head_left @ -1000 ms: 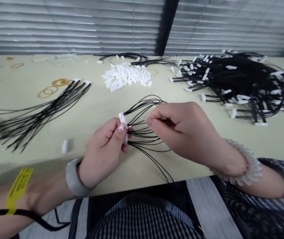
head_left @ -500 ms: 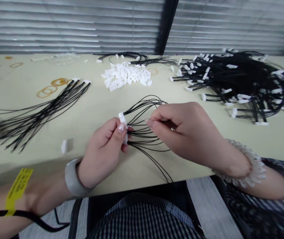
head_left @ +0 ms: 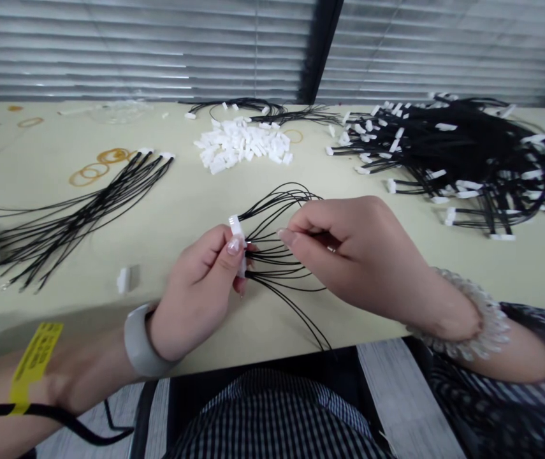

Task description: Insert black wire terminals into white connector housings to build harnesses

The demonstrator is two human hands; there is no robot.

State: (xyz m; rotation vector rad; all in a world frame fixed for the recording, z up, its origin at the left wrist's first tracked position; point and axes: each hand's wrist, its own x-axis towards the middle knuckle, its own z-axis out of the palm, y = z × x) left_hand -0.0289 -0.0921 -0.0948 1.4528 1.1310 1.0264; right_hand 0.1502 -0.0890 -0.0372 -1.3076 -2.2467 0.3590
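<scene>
White connector (head_left: 234, 225) sits in the left hand (head_left: 203, 280), near the right hand (head_left: 358, 255).

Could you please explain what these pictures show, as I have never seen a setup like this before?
Certainly. There is no machine here: one person works bare-handed, and a camera worn on the head looks forward and down.

The left hand holds a white connector with black wires fanning from it. The right hand is pinched closed at those wires; how many it grips is hidden.

On the table lie a pile of white connectors, a large heap of wired connectors at far right, and a wire bundle at left, beside rubber bands. Blinds hang behind.
</scene>
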